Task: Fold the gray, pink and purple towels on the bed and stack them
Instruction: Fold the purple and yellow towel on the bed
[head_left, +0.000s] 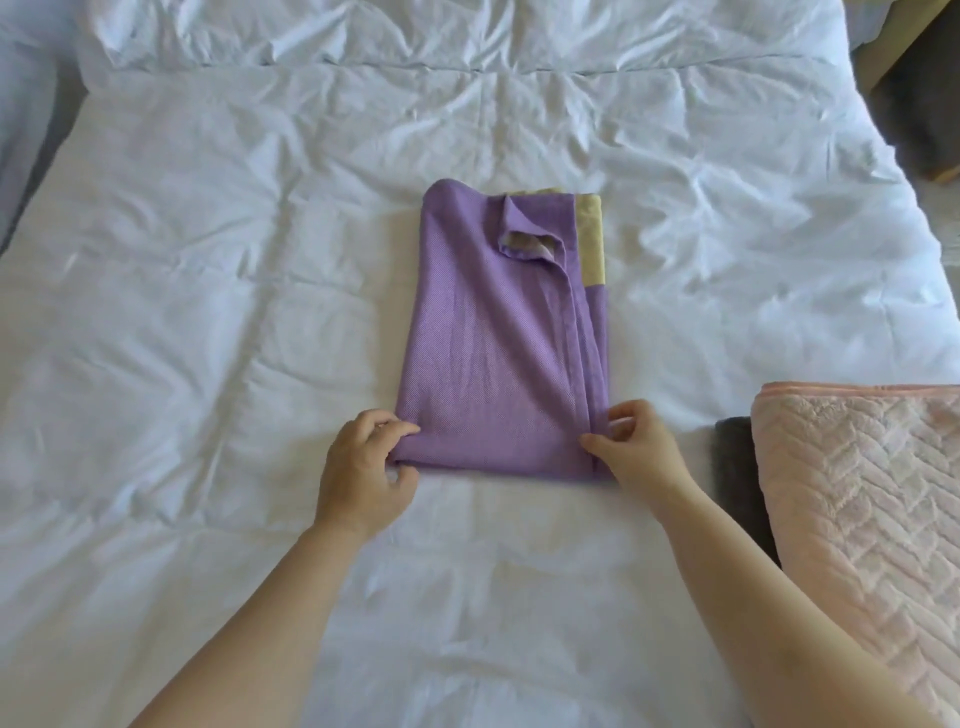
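Observation:
The purple towel (488, 343) lies folded into a long narrow strip in the middle of the bed, with a yellow band at its far right corner and a small flap turned back near the top. My left hand (366, 475) pinches its near left corner. My right hand (636, 449) pinches its near right corner. At the right, the folded pink towel (862, 499) with a herringbone texture rests on the folded gray towel (740, 483), of which only a dark left edge shows.
The bed (208, 312) is covered by a wrinkled white duvet. Pillows (363, 31) lie along the far edge. A dark piece of furniture (919, 104) stands beyond the bed's right side.

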